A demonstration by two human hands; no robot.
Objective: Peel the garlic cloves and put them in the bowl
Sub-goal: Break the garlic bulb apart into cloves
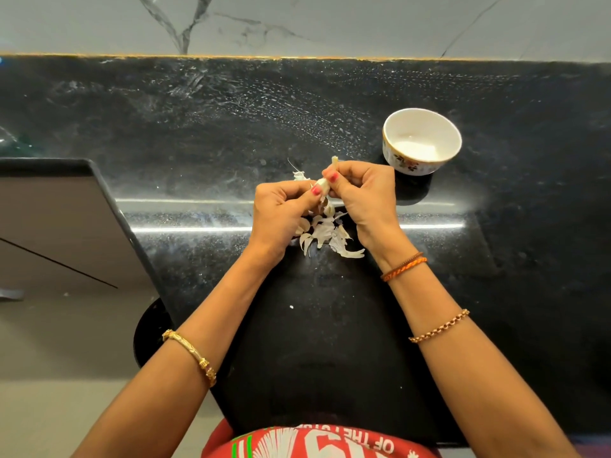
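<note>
Both hands meet above the black counter (198, 133) and pinch one garlic clove (322, 184) between them. My left hand (282, 213) grips its lower end with thumb and fingers. My right hand (362, 190) pinches the upper end, where a pale tip of skin or stem (335, 160) sticks up. A heap of white garlic peels and a few cloves (325, 234) lies on the counter right under the hands. The white bowl (393, 127) with a floral rim stands to the upper right of my right hand; no clove is visible inside it.
The counter's left edge runs diagonally at the lower left, with a brown cabinet front (49, 226) and floor beyond it. A marble wall (297, 24) rises behind the counter. A small white scrap (291, 306) lies nearer my body.
</note>
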